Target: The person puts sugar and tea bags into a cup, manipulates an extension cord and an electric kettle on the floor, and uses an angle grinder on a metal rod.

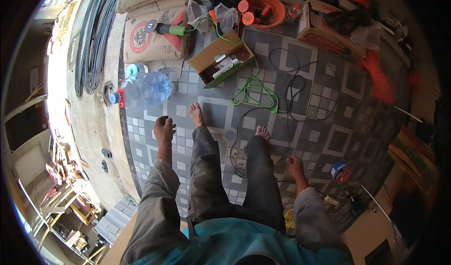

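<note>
Head view looks straight down on a person standing barefoot on a grey patterned tile floor (329, 100), both hands hanging empty at the sides: the left hand (164, 129) is loosely curled with fingers bent down, and the right hand (294, 165) is closed into a loose fist, gripping nothing. Nearest the left hand, just to its far left, a large clear water jug (143, 90) lies on its side, while 1 black cable (286, 84) and 1 green cable (256, 91) loop across the floor beyond the feet. Farther off sit an open cardboard box (221, 58) and an angle grinder (167, 29) resting on cement sacks (150, 42).
</note>
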The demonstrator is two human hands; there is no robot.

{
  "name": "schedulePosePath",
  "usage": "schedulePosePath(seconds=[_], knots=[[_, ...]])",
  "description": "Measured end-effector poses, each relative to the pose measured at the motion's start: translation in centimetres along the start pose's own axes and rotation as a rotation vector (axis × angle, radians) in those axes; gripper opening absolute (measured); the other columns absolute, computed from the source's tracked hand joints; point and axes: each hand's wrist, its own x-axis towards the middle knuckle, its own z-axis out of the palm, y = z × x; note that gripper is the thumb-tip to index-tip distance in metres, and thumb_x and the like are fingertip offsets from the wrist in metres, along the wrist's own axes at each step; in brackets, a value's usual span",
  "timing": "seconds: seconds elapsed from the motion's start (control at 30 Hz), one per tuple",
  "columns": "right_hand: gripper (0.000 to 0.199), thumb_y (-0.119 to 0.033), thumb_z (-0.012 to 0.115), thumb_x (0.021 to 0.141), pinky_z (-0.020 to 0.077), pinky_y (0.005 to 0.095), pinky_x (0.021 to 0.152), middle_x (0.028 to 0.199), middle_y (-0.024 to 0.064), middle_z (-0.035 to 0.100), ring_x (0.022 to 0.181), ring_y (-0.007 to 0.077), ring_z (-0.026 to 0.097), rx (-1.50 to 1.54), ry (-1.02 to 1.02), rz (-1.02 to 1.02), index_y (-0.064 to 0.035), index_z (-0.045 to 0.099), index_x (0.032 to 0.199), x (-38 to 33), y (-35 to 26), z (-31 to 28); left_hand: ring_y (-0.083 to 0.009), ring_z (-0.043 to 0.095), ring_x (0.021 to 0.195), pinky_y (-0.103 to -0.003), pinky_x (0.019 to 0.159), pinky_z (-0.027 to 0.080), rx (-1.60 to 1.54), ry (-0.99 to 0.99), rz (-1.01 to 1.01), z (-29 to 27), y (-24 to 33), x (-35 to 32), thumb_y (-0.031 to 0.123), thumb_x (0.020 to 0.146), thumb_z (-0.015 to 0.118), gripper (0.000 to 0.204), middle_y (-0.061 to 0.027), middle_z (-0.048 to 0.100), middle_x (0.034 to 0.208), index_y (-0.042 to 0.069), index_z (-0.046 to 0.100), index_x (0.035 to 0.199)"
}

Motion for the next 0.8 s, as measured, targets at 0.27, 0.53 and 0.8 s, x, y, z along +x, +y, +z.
schedulePosePath(seconds=[0.27,0.53,0.8], knots=[[0.027,-0.021,0.056,0.092,0.0476,0.042,0.087,0.107,0.0197,0.066,0.102,0.0362,0.063,0.067,0.438,-0.076,-0.0036,0.064,0.111,25.0,-7.2,11.5,-0.0332,0.065,0.095,-0.047,0.07,0.058,0.051,0.096,-0.036,13.7,10.8,35.4,0.038,0.085,0.069,0.06,-0.0193,0.061,0.111,-0.007,0.055,0.122],[0.031,-0.015,0.058,0.087,0.0486,0.0481,0.086,0.109,0.0226,0.064,0.103,0.0405,0.061,-0.243,0.705,0.147,-0.0023,0.059,0.116,35.6,-7.4,14.3,-0.0338,0.055,0.113,-0.049,0.092,0.048,-0.004,-0.221,-0.107,24.5,13.1,50.0,0.058,0.089,0.055,0.071,-0.0201,0.044,0.132,0.008,0.04,0.137],[0.029,-0.013,0.065,0.083,0.0515,0.044,0.083,0.104,0.0209,0.066,0.101,0.0383,0.063,-0.438,0.69,0.122,-0.0069,0.061,0.111,29.7,-10.4,13.6,-0.04,0.06,0.106,-0.056,0.091,0.05,-0.216,-0.285,-0.161,23.8,14.5,54.2,0.032,0.097,0.031,0.048,-0.0247,0.055,0.12,-0.006,0.043,0.125]])
